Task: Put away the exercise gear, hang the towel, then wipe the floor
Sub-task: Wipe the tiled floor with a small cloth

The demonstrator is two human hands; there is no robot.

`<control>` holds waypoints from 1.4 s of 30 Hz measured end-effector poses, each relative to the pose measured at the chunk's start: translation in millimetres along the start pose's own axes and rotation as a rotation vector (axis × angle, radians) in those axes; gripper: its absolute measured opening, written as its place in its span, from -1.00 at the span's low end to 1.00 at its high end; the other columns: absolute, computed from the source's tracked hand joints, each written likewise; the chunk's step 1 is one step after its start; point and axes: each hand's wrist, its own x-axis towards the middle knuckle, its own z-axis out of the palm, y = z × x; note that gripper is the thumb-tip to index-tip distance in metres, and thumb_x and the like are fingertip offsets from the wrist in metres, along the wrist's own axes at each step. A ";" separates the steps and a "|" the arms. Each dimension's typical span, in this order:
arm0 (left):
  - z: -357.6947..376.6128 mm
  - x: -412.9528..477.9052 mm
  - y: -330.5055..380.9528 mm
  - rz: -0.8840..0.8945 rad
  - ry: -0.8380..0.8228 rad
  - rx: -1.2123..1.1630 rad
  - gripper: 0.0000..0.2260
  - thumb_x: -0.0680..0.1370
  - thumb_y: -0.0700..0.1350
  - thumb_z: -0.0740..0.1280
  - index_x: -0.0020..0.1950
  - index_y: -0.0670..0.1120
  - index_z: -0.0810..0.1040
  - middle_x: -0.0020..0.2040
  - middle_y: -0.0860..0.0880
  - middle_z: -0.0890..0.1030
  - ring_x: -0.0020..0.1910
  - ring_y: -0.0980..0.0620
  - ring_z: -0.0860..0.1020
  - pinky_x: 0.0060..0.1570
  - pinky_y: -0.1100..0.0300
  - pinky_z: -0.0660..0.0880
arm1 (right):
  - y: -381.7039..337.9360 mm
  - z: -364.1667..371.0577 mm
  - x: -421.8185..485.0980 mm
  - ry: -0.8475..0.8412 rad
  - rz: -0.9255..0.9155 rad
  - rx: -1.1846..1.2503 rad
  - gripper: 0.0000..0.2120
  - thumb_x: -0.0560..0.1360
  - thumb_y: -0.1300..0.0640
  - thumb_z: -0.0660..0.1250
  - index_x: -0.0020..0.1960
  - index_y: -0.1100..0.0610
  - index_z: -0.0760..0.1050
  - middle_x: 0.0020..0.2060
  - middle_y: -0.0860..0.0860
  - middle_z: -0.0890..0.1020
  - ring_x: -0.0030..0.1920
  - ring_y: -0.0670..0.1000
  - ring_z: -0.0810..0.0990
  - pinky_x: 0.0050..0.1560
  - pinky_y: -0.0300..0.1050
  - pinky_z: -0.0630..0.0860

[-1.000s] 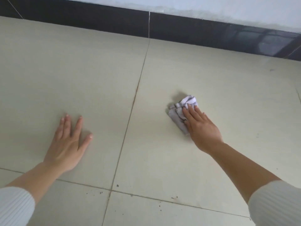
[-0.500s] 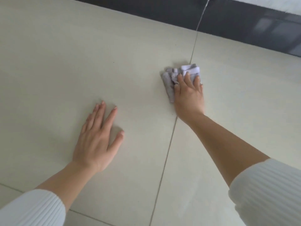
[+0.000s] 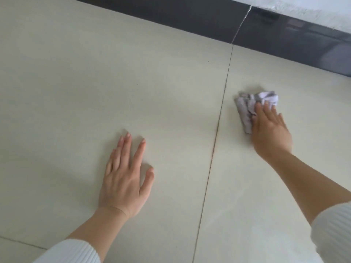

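Note:
A crumpled pale cloth with dark stripes lies on the cream floor tiles, right of a grout line. My right hand presses down on it with the fingers laid over the cloth, and the palm hides its near part. My left hand rests flat on the tile to the left of the grout line, fingers spread, holding nothing. Both forearms are bare, with white ribbed sleeves pushed up.
A dark skirting band runs along the foot of a white wall at the top. A long grout line crosses the floor between my hands. A faint damp sheen shows on the tile at lower right.
The cloth under my right hand slid from over the grout line to its right. My left hand stayed planted on the tile. The camera shifted.

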 end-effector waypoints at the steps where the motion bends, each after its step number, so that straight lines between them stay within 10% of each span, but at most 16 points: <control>1: 0.1 0.0 0.0 0.004 0.006 -0.001 -0.39 0.53 0.13 0.05 0.55 -0.06 0.15 0.57 -0.16 0.07 0.55 -0.09 0.04 0.46 0.04 0.03 | 16.1 -5.3 -7.2 0.002 0.151 -0.003 -0.55 0.66 0.12 -0.02 0.53 0.18 0.13 0.52 0.15 0.16 0.53 0.15 0.09 0.51 0.06 0.04; 6: 0.2 -0.7 1.6 -0.007 0.000 0.002 -0.39 0.52 0.13 0.04 0.54 -0.06 0.17 0.56 -0.20 0.11 0.54 -0.15 0.07 0.44 -0.01 0.06 | -6.1 -1.8 -54.2 -0.031 0.462 0.027 -0.54 0.64 0.16 0.00 0.51 0.24 0.12 0.51 0.21 0.15 0.50 0.26 0.09 0.47 0.13 0.12; 13: -0.9 0.2 3.3 0.004 -0.049 -0.007 -0.38 0.51 0.14 -0.01 0.55 -0.04 0.11 0.56 -0.21 0.06 0.54 -0.15 0.02 0.48 -0.06 0.04 | -113.7 9.1 -166.6 -0.091 -0.114 0.080 -0.47 0.42 0.28 0.43 0.38 0.15 0.43 0.43 0.04 0.39 0.45 0.29 0.26 0.34 0.12 0.36; 21: 2.3 0.1 0.6 0.042 0.000 -0.079 -0.39 0.51 0.11 0.05 0.53 -0.08 0.16 0.54 -0.26 0.10 0.54 -0.18 0.04 0.49 -0.09 0.02 | -104.3 16.4 -288.1 -0.217 -0.558 0.004 -0.43 0.48 0.30 0.04 0.49 0.13 0.27 0.50 0.04 0.25 0.51 0.12 0.16 0.47 0.01 0.21; 25: 9.3 1.9 -2.6 0.043 0.059 -0.092 -0.39 0.50 0.12 0.04 0.53 -0.07 0.16 0.54 -0.25 0.10 0.54 -0.16 0.02 0.49 -0.06 -0.01 | -14.5 7.3 -256.8 -0.111 -0.206 -0.010 -0.44 0.52 0.31 0.23 0.50 0.13 0.24 0.50 0.05 0.25 0.48 0.10 0.23 0.40 0.07 0.34; 30: 6.5 1.0 -5.2 0.071 -0.019 -0.041 -0.23 0.48 0.30 0.11 0.57 -0.06 0.01 0.57 -0.23 -0.05 0.55 -0.13 -0.11 0.48 -0.10 -0.07 | 51.5 -7.3 -236.9 -0.172 0.286 -0.074 -0.52 0.67 0.03 -0.10 0.57 0.02 -0.02 0.56 -0.08 -0.03 0.55 -0.03 -0.07 0.51 -0.06 -0.10; 42: -1.2 -66.6 -12.0 0.097 -0.326 0.039 -0.28 0.55 0.29 -0.09 0.56 -0.06 -0.27 0.54 -0.14 -0.34 0.51 -0.04 -0.36 0.48 -0.02 -0.27 | 34.5 24.8 -352.5 0.077 0.346 0.161 -0.57 0.67 0.06 -0.03 0.51 0.09 0.24 0.51 0.00 0.21 0.54 0.03 0.08 0.51 -0.03 0.10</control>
